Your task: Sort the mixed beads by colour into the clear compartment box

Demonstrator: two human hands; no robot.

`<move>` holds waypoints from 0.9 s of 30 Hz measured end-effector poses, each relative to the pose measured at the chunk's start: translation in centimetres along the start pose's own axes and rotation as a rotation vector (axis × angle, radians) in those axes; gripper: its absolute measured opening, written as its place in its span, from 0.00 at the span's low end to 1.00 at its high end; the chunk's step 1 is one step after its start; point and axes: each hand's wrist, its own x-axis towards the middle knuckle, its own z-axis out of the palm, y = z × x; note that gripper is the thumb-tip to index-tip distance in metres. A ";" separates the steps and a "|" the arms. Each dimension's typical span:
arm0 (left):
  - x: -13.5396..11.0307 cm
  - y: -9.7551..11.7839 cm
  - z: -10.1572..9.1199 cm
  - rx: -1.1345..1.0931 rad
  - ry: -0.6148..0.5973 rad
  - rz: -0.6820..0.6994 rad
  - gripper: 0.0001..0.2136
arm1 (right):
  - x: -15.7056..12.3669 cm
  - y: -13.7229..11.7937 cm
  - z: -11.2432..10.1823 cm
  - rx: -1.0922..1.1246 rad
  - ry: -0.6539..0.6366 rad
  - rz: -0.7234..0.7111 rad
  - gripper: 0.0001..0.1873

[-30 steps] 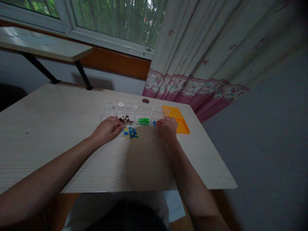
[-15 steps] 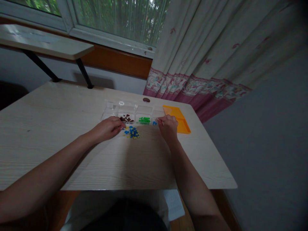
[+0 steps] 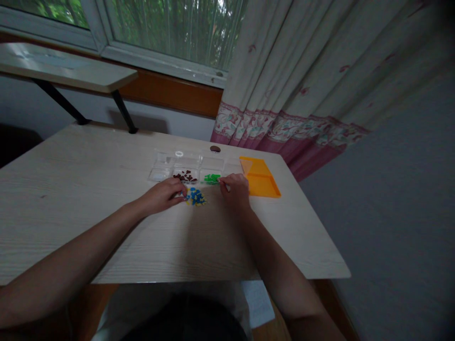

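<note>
At the centre of the frame, in the head view, a loose pile of small blue and yellow pieces [image 3: 196, 196] lies on the pale wood-grain table [image 3: 152, 246], just in front of a clear plastic compartment box [image 3: 212, 163]. The left hand [image 3: 164, 195] has its thumb and fingers curved at the pile's left edge; whether a piece is pinched there cannot be told. The right hand [image 3: 236, 188], right of centre, brings its fingertips beside the small green pieces [image 3: 212, 179] in a front compartment; its grip is likewise not determinable. Dark brown fragments [image 3: 188, 177] occupy the compartment to the left. An orange plastic tray [image 3: 265, 185] sits beyond the right hand. In my judgement, pieces this small call for a light fingertip pinch, one at a time, with knuckles clear of the low compartment walls.
</note>
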 end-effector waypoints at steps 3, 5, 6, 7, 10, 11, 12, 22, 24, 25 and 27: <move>0.0 0.3 0.2 0.026 0.016 -0.016 0.09 | -0.2 -0.9 0.4 0.014 -0.016 -0.063 0.11; 0.0 0.4 0.4 0.033 0.021 -0.028 0.09 | -0.5 -1.5 0.6 0.040 -0.012 -0.119 0.11; 0.0 0.5 0.4 0.035 0.024 -0.033 0.09 | -0.6 -1.9 0.6 0.058 -0.009 -0.152 0.11; 0.0 0.6 0.5 0.035 0.026 -0.039 0.09 | -0.8 -2.2 0.7 0.079 -0.007 -0.190 0.11; 0.0 0.9 0.6 0.012 0.047 -0.068 0.08 | -1.2 -3.1 0.9 0.133 -0.020 -0.309 0.10; 0.1 1.0 0.6 -0.008 0.063 -0.077 0.08 | -1.3 -3.4 1.0 0.148 -0.035 -0.344 0.10; 0.1 1.2 0.6 -0.035 0.084 -0.087 0.08 | -1.4 -3.6 1.0 0.162 -0.053 -0.373 0.10; 0.3 2.8 1.4 -0.702 0.223 -0.347 0.12 | -1.7 -4.1 0.8 0.161 -0.059 -0.413 0.13; 0.5 3.2 1.6 -0.811 0.221 -0.377 0.13 | -1.7 -4.2 0.5 0.169 -0.040 -0.416 0.13; 0.6 3.4 1.6 -0.846 0.215 -0.390 0.14 | -1.7 -4.3 0.4 0.175 -0.033 -0.421 0.14; 0.7 3.7 1.4 -0.883 0.203 -0.412 0.15 | -1.8 -4.6 0.1 0.185 -0.020 -0.429 0.14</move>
